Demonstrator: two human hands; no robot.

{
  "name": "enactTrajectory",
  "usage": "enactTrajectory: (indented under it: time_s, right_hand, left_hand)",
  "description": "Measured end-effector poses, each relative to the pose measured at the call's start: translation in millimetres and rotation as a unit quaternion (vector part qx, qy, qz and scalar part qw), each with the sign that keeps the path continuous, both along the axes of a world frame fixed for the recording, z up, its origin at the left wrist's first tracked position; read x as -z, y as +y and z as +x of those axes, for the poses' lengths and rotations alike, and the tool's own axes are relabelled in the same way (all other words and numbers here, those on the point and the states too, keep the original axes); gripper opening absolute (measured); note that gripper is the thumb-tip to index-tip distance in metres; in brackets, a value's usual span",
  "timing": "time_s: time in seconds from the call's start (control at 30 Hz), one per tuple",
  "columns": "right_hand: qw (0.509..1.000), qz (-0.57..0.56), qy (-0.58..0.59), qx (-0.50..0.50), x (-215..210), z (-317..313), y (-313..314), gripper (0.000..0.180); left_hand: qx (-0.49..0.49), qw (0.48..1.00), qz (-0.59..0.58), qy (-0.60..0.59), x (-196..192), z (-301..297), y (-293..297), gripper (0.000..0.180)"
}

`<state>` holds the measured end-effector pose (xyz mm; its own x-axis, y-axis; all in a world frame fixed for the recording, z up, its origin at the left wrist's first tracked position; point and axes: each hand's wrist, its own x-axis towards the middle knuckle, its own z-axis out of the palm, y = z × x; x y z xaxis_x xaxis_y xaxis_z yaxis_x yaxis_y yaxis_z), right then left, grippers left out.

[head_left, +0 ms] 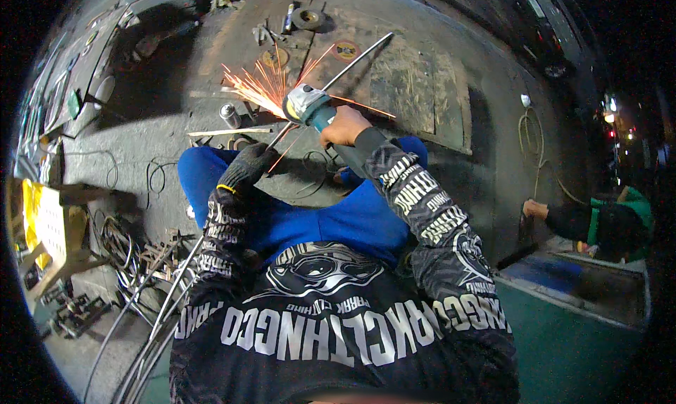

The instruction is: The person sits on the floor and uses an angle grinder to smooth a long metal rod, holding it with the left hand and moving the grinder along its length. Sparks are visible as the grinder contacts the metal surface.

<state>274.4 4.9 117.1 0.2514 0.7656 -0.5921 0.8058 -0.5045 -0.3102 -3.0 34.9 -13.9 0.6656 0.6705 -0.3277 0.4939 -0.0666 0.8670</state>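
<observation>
My right hand (346,126) is bare and wrapped round the body of a teal angle grinder (308,102). The grinder's disc meets a thin metal rod (359,60), and orange sparks (257,87) fan out to the far left, with a few streaks to the right. My left hand (248,164), in a dark knit glove, is closed on the near end of that rod. From there the rod slants away to the far right, passing under the grinder's head. Where exactly the disc touches is hidden by the grinder and glare.
Beyond the grinder lie a round disc (346,50), a dark ring-shaped part (308,18) and a worn board (422,87). A can (229,114) and a wood strip (229,132) sit near my left knee. Metal rods (151,312) pile up at lower left. Another person (591,224) is at right.
</observation>
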Motion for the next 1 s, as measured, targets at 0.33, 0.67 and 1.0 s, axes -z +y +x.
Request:
enactTrajectory:
  time_s: [0.33,0.67,1.0]
  right_hand:
    - [0.999,0.025,-0.012,0.031,5.0,46.1,14.5,0.071]
    - [0.999,-0.002,-0.021,0.032,19.2,156.5,79.8,0.062]
    - [0.97,-0.012,-0.105,-0.217,66.3,282.5,139.6,0.02]
  left_hand:
    - [-0.035,0.999,-0.003,0.004,-51.0,3.5,-24.7,0.041]
    - [-0.073,0.993,-0.071,0.056,-57.4,12.6,-12.5,0.043]
    - [-0.123,0.99,-0.065,0.035,-68.1,11.8,-21.2,0.031]
